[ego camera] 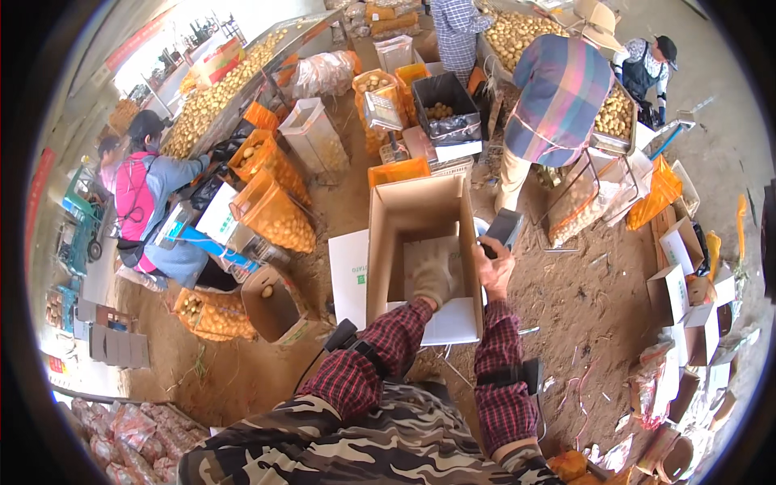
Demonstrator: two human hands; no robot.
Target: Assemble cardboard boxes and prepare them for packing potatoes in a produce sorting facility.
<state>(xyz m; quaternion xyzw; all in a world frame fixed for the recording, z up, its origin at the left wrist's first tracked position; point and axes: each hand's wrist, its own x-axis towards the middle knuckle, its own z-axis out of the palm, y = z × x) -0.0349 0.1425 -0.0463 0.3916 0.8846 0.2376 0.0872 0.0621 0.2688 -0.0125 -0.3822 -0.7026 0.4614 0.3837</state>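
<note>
Right before me stands a tall cardboard carton (379,254) with its top open and a white flap (348,270) folded out on the left. My left hand (435,276), in a pale work glove, reaches inside it, palm down with fingers stretched out over the inner cardboard panel (450,248). The glove is slightly blurred, and whether it presses on the panel I cannot tell. My right hand (494,270) is bare, beside the carton's right wall. It grips a dark, boxy handheld object (506,227) whose kind is unclear.
Mesh bags of potatoes (282,212) and a small carton (276,303) stand left. Ahead are a black-lined crate (445,112) and a scale (382,112). A bending person (561,100) and another person (157,188) are nearby. More cartons (703,327) line the right side.
</note>
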